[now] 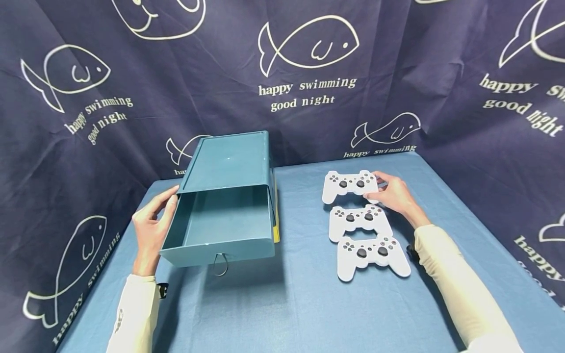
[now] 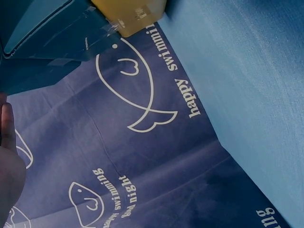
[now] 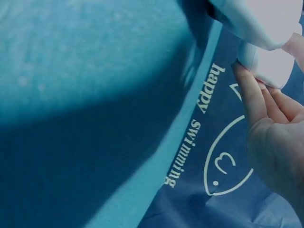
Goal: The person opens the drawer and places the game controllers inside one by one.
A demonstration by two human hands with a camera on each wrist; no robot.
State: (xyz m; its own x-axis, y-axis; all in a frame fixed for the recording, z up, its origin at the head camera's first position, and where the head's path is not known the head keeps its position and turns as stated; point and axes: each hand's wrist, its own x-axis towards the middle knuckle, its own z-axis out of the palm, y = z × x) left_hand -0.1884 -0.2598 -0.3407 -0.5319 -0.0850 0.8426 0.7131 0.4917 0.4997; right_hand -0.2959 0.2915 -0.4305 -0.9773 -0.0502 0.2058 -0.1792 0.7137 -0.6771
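Toward the back right of the table, my right hand (image 1: 394, 195) grips the right grip of the farthest white game controller (image 1: 348, 182). In the right wrist view, the fingers of the right hand (image 3: 273, 128) lie along that controller (image 3: 273, 64). A middle white controller (image 1: 359, 219) and a nearest white controller (image 1: 372, 253) line up in front of it. My left hand (image 1: 152, 220) touches the left side of a blue-green drawer box (image 1: 227, 162) with its fingers fairly straight. The box's drawer (image 1: 220, 252) is pulled out, bare inside, with a wire ring (image 1: 221, 267) on its front.
A yellow piece (image 1: 276, 230) shows along the box's lower right side. Blue cloth (image 1: 304, 304) covers the table. Dark blue fabric (image 1: 304, 132) with white fish prints hangs behind and at both sides.
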